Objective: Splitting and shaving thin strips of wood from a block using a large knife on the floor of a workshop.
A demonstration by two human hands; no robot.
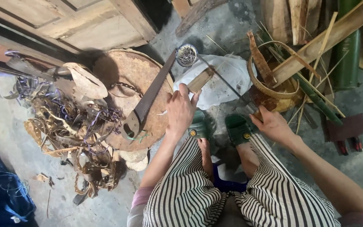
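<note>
The left hand [180,110] has its grip closed on a short flat bamboo piece [201,79], which juts up past its fingertips over a white cloth [227,73]. The right hand [274,125] grips the handle of a thin long blade [223,80] (its tip reaches toward a small tin of nails [186,55]). Left of the left grip, a saw [145,101] lies on a rusty round disc [135,73].
</note>
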